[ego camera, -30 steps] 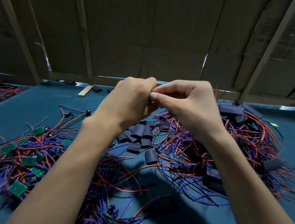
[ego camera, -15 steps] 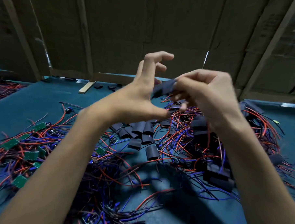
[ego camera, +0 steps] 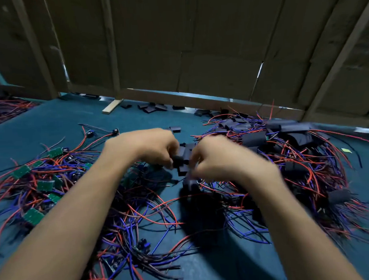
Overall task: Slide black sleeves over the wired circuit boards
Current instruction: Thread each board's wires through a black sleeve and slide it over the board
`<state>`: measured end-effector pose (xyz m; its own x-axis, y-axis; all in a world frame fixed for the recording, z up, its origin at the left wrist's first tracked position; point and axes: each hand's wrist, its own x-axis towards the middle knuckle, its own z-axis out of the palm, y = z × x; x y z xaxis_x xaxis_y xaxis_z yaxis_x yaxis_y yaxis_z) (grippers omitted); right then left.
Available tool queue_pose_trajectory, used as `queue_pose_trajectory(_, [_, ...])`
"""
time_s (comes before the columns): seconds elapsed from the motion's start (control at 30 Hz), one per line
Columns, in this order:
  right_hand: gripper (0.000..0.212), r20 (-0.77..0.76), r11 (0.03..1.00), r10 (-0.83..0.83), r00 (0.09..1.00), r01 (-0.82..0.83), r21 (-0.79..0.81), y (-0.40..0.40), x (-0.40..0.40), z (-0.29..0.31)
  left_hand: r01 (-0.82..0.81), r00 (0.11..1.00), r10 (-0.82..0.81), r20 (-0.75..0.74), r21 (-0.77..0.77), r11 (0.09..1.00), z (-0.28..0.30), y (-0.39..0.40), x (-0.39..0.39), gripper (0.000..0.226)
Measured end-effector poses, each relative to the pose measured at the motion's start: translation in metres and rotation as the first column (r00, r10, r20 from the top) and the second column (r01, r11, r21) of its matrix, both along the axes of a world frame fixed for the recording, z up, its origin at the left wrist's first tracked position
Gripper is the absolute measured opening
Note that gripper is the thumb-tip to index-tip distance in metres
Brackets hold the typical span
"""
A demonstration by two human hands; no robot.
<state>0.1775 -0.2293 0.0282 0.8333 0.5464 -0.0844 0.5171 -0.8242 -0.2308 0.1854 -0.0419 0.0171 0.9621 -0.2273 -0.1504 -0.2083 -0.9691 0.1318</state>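
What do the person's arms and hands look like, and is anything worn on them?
Both forearms are bare right up to the bottom edge of the picture: no sleeves, gloves, watch or bracelet show. The left hand and the right hand are blurred, so I cannot tell whether the fingers carry rings.

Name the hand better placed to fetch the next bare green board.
Left. The left hand is nearer the green boards, which lie in the left-side wire tangle; the right hand sits beside the already-sleeved pile.
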Motion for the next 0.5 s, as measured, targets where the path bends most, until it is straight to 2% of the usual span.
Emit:
queue_pose_trajectory(0.07, [0.041,-0.036,0.997,-0.002,0.999,-0.001,-0.072,0.012,0.002,-0.026,-0.023,0.993,0.033,0.111,-0.085,0.996,0.012,0.006,-0.005,0.012])
queue_pose_trajectory(0.17, [0.024,-0.076,0.998,-0.054,0.996,0.052,-0.025,0.008,0.013,-0.037,-0.078,0.988,0.12,0.1,-0.352,0.933,0.029,0.014,-0.01,0.004])
queue_pose_trajectory(0.23, [0.009,-0.165,0.997,-0.063,0.984,0.069,0.03,0.0,0.018,-0.029,-0.113,0.991,0.135,0.026,-0.403,0.908,0.032,0.016,-0.014,0.011])
queue_pose_trajectory(0.27, [0.009,-0.207,0.994,-0.052,0.977,0.071,0.088,-0.005,0.017,-0.022,-0.127,0.992,0.122,-0.036,-0.352,0.927,0.032,0.017,-0.014,0.015])
queue_pose_trajectory(0.33, [0.014,-0.278,0.95,-0.008,0.961,0.094,0.298,-0.016,0.013,-0.003,-0.117,0.98,0.096,-0.174,-0.117,0.986,0.03,0.018,-0.017,0.026])
queue_pose_trajectory(0.37, [0.012,-0.304,0.9,0.019,0.952,0.117,0.421,-0.022,0.01,0.008,-0.106,0.968,0.103,-0.231,-0.001,0.994,0.027,0.016,-0.018,0.036])
queue_pose_trajectory(0.4, [0.01,-0.321,0.838,0.039,0.946,0.144,0.527,-0.028,0.006,0.02,-0.101,0.962,0.11,-0.249,0.05,0.994,0.023,0.013,-0.017,0.046])
queue_pose_trajectory(0.47, [0.012,-0.327,0.688,0.065,0.943,0.195,0.699,-0.043,-0.001,0.043,-0.059,0.987,0.06,-0.149,0.015,0.998,0.011,0.002,-0.01,0.053])
queue_pose_trajectory(0.5, [0.013,-0.318,0.609,0.074,0.945,0.209,0.765,-0.049,-0.004,0.052,0.017,0.997,-0.019,-0.076,-0.036,0.999,0.002,-0.009,-0.005,0.052])
